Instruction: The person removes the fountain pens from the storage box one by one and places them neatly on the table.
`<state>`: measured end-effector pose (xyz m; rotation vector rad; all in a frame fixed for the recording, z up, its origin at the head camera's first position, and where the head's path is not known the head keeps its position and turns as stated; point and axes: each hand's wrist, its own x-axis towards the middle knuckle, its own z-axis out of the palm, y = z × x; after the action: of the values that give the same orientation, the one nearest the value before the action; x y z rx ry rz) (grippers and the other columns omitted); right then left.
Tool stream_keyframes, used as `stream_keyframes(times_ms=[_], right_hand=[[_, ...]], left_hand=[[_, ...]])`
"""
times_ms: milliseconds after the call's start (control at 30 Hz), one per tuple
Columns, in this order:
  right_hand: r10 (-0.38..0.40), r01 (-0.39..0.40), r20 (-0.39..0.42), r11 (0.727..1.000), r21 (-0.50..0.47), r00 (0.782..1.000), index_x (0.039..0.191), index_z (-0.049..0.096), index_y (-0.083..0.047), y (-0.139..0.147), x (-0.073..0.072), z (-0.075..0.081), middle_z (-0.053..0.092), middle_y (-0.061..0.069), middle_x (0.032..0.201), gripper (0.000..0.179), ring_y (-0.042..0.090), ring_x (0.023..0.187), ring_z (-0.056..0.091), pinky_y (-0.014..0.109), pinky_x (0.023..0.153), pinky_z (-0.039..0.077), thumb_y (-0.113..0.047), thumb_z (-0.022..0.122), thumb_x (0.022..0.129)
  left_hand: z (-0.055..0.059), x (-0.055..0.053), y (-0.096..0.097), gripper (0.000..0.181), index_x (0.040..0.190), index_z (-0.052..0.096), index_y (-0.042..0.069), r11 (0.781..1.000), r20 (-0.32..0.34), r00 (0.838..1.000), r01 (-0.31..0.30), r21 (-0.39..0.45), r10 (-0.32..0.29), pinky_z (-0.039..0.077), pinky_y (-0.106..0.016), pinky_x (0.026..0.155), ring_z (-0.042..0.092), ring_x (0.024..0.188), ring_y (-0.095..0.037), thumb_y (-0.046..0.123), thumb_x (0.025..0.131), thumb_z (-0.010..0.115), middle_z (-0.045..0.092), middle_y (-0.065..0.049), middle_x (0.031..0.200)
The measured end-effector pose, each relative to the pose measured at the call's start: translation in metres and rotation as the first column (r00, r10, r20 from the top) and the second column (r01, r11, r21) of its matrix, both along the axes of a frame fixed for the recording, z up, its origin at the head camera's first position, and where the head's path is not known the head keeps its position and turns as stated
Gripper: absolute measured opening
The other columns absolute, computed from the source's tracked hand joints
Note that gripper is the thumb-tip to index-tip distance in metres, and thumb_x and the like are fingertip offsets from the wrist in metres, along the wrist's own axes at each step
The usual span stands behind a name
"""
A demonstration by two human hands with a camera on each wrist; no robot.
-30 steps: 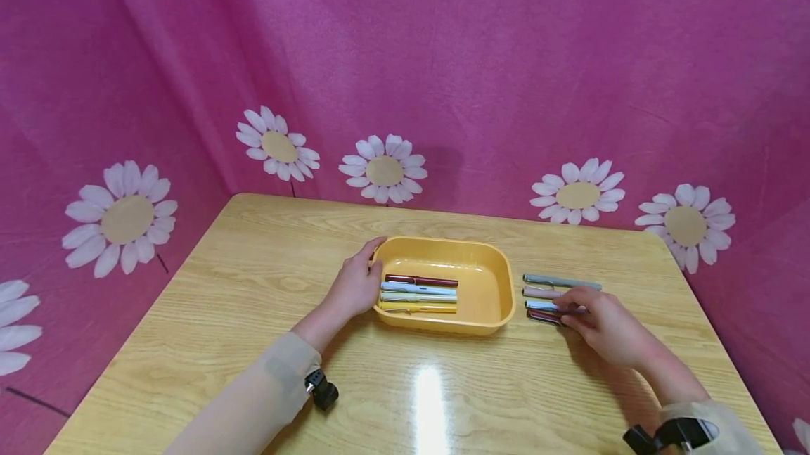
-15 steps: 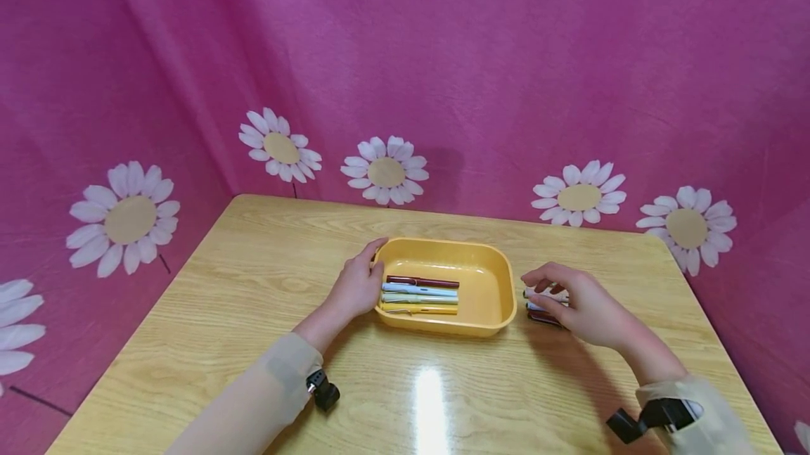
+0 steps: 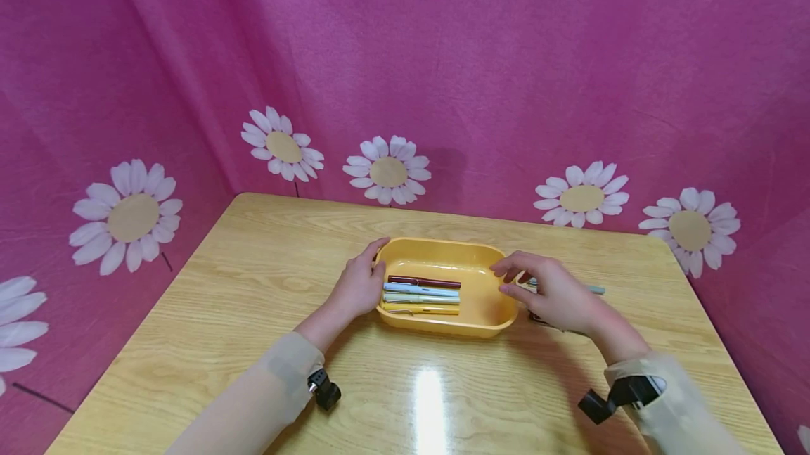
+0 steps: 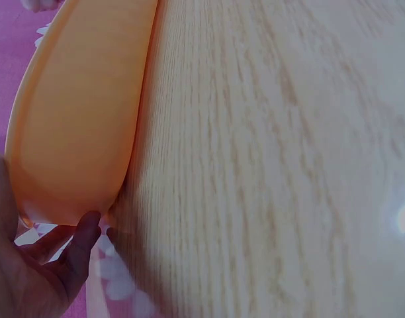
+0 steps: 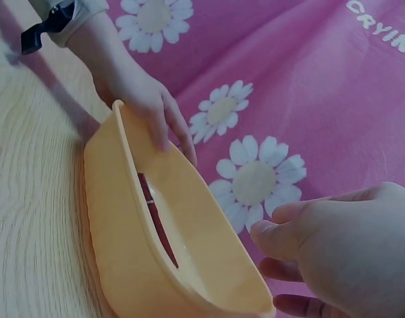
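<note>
A yellow plastic tray [image 3: 443, 329] holds several pens in its left half: a dark red pen [image 3: 424, 282], a light blue pen [image 3: 420, 290], a pale green pen [image 3: 420, 298] and a yellow pen [image 3: 420, 309]. At the tray's left end my left hand [image 3: 357, 286] grips the rim; the left wrist view has its fingers against the outer wall. My right hand [image 3: 557, 293] hovers over the tray's right rim, fingers loosely bent and apart, nothing visible between them. Below it lie pens on the table, mostly hidden; the end of a grey-green pen [image 3: 596, 290] sticks out.
The wooden table [image 3: 253, 258] surrounds the tray, with a bright light reflection in front of it. A pink cloth [image 3: 468, 75] with white daisies hangs behind and at the sides. Each sleeve carries a black wrist camera [image 3: 325, 390].
My right hand has moved left, from the loose pens at the right to the tray's right rim. My left hand and the tray stay in place.
</note>
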<state>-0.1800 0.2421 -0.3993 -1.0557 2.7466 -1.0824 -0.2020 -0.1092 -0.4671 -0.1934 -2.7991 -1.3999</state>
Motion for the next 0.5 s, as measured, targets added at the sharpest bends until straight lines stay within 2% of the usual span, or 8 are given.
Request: stream_keyframes(times_ms=[133,367,500], right_hand=[[0.018,-0.018,0.012,1.000,-0.018,1.000,0.125,0.072,-0.007,-0.010,-0.005,-0.001,0.072,-0.002,0.114,0.027,0.015,0.099,0.066,0.049,0.087,0.058,-0.004,0.075,0.098],[0.026,-0.025,0.082,1.000,-0.014,0.996,0.129,0.071,-0.006,-0.027,-0.013,-0.004,0.073,0.008,0.118,0.029,0.017,0.102,0.065,0.049,0.091,0.056,-0.008,0.074,0.100],[0.049,-0.048,0.082,0.999,-0.012,0.995,0.130,0.071,-0.002,-0.036,-0.019,-0.007,0.073,0.010,0.119,0.029,0.020,0.103,0.065,0.054,0.091,0.054,-0.008,0.073,0.101]], left_hand=[[-0.001,-0.001,0.000,0.050,0.162,0.043,0.015,1.000,0.001,1.000,0.002,-0.003,-0.002,0.045,-0.051,0.112,0.059,0.131,-0.031,0.017,0.112,0.046,0.060,-0.021,0.146],[-0.002,-0.002,0.000,0.050,0.162,0.043,0.016,1.000,-0.004,1.000,0.002,-0.014,-0.003,0.048,-0.050,0.108,0.062,0.125,-0.028,0.016,0.112,0.045,0.061,-0.021,0.146],[0.000,0.000,0.001,0.050,0.163,0.042,0.017,1.000,0.006,1.000,0.001,-0.010,-0.001,0.048,-0.050,0.109,0.062,0.126,-0.029,0.017,0.113,0.045,0.061,-0.021,0.145]])
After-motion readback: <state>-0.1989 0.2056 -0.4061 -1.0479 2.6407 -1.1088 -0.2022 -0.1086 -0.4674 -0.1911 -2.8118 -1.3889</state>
